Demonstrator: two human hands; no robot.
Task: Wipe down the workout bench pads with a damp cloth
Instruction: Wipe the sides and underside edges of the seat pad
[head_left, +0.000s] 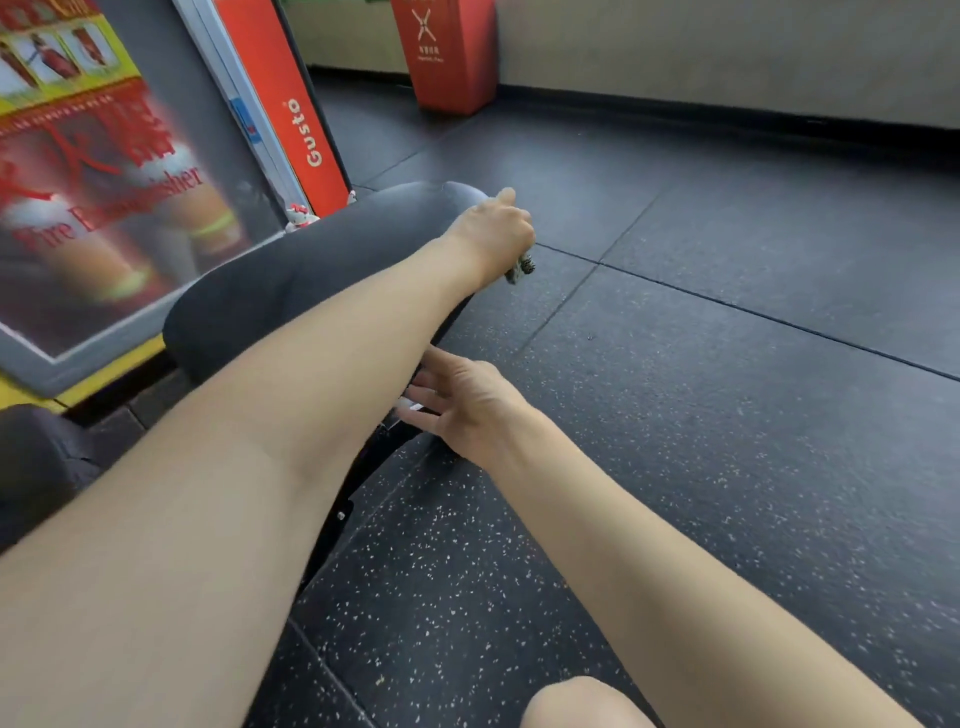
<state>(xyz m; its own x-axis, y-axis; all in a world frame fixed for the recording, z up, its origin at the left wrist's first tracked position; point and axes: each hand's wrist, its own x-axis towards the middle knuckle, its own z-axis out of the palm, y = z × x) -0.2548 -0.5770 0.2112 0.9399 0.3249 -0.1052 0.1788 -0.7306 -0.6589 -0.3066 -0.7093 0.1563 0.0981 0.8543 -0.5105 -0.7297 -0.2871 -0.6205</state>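
While the left hand (491, 228) sits at the far end of the dark grey bench pad (311, 275), its fingers are curled tight round a cloth (521, 269). Only a small white-and-dark scrap of it pokes out below the fist, at the pad's right edge. Left forearm runs diag. across the pad from bottom-left of view. Right hand (460, 405) is lower & nearer, beside the pad's right side: fingers straight & spread, holding nothing, tips at the black frame (335, 535) under the pad, next to a small white label; can't tell if they actually press on it. Pad is long w/ rounded ends, angled away toward upper right. A second dark pad (36, 457) shows at left edge, w/ a gap between the two. Floor (727, 415) is dark speckled rubber tiles. Behind the pad, on the left: blurred fire extinguisher poster (93, 182) & a red "Gusto" board (301, 130), leaning. Red bin (447, 57) stands by the far wall. Bare knee (582, 701) at bottom edge.
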